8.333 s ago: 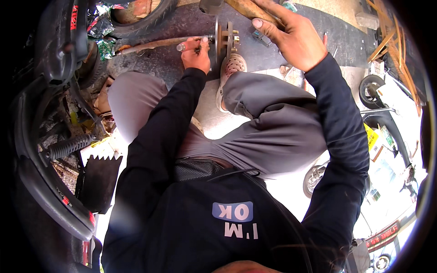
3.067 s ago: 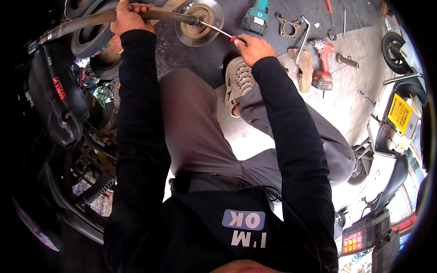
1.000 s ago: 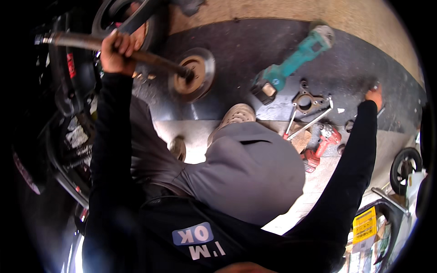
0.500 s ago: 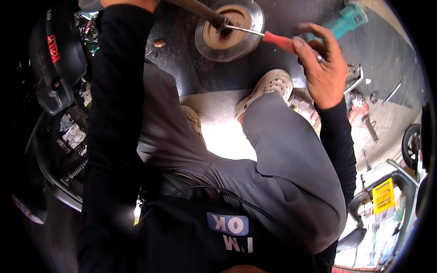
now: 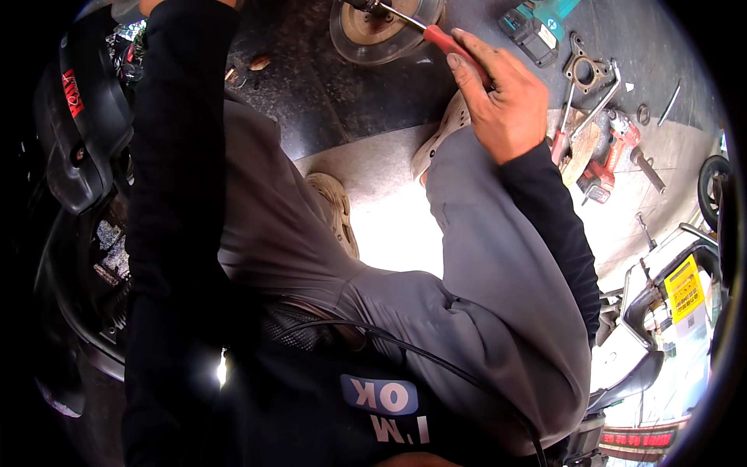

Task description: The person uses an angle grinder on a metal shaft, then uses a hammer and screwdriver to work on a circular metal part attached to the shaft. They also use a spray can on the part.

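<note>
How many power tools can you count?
2: a teal tool, cut off by the top edge, and a red tool on the floor right of the right hand. Others may be hidden.

screwdriver (image 5: 459, 52): red-handled, slanted, gripped | metal disc (image 5: 369, 31): round, brown-centred, partly behind it

At top centre, the screwdriver (image 5: 445, 41) is red-handled and the disc (image 5: 372, 33) brown with a grey rim. At upper right, the grinder (image 5: 535, 28) is teal and black, the drill (image 5: 617, 150) red and black.
</note>
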Tool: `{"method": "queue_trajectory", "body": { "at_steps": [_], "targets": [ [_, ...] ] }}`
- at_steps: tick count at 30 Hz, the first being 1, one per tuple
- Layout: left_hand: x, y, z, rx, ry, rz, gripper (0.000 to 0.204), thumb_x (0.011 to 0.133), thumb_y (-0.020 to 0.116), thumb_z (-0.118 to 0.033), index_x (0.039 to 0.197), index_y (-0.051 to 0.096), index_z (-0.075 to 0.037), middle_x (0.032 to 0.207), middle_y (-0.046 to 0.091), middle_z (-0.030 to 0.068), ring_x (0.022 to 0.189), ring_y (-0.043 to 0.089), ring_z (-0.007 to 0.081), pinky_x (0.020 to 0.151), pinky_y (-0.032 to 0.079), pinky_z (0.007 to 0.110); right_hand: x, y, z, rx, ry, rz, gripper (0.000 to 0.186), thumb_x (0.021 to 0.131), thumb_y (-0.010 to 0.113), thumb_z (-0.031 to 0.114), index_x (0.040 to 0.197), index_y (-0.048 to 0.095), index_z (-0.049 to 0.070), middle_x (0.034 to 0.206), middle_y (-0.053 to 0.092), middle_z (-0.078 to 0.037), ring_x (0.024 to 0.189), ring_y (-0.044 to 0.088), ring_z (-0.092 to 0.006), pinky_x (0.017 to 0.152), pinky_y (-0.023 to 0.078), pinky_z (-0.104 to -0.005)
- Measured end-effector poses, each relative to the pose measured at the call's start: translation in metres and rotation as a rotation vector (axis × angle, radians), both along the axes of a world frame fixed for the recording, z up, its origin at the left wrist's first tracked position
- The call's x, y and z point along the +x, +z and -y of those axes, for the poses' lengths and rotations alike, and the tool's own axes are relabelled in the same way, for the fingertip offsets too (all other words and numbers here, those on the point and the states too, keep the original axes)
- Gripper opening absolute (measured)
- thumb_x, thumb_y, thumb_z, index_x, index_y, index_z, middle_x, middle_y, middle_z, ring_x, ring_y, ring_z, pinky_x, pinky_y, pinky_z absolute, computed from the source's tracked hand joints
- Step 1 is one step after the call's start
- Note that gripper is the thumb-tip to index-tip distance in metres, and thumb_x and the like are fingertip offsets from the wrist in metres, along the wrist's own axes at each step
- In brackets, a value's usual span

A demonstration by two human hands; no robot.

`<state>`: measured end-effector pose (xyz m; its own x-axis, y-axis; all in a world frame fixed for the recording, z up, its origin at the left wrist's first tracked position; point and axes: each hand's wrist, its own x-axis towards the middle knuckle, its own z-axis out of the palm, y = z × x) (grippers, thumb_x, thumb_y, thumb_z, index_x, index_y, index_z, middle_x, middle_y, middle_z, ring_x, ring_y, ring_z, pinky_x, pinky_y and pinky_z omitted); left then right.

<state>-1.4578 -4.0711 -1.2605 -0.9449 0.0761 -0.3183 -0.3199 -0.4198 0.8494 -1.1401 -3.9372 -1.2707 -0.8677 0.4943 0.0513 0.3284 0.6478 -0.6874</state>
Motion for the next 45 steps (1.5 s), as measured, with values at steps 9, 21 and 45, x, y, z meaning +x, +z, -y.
{"method": "queue_trajectory", "body": {
  "at_steps": [9, 21, 45],
  "targets": [
    [-0.003, -0.008, 0.008, 0.005, 0.002, -0.042, 0.032, 0.097, 0.057, -0.025, 0.071, 0.041, -0.017, 0.057, 0.037, -0.0019, 0.046, 0.04, 0.0146, 0.052, 0.043, 0.034, -0.007, -0.013, 0.001, 0.062, 0.031, -0.048, 0.032, 0.088, 0.077, 0.023, 0.119, 0.074, 0.015, 0.076, 0.062, -0.003, 0.066, 0.063, -0.0233, 0.059, 0.051, -0.0365],
    [0.025, 0.008, 0.014, 0.062, -0.035, -0.003, 0.034, 0.098, 0.058, -0.026, 0.069, 0.04, -0.019, 0.056, 0.037, -0.0045, 0.047, 0.041, 0.0131, 0.054, 0.043, 0.033, -0.034, -0.004, -0.007, 0.701, 0.348, 0.309, 0.017, 0.098, 0.059, 0.025, 0.1, 0.066, 0.01, 0.075, 0.064, -0.009, 0.061, 0.068, -0.0249, 0.054, 0.054, -0.0373],
    [0.045, -0.007, 0.033, 0.125, -0.029, 0.051, 0.028, 0.097, 0.052, -0.021, 0.075, 0.037, -0.013, 0.06, 0.036, 0.0011, 0.056, 0.043, 0.0202, 0.073, 0.052, 0.042, -0.03, -0.006, -0.002, 0.386, 0.074, 0.388, 0.032, 0.091, 0.071, 0.038, 0.106, 0.055, 0.014, 0.084, 0.064, -0.011, 0.064, 0.069, -0.0359, 0.056, 0.054, -0.0476]
  ]
}}
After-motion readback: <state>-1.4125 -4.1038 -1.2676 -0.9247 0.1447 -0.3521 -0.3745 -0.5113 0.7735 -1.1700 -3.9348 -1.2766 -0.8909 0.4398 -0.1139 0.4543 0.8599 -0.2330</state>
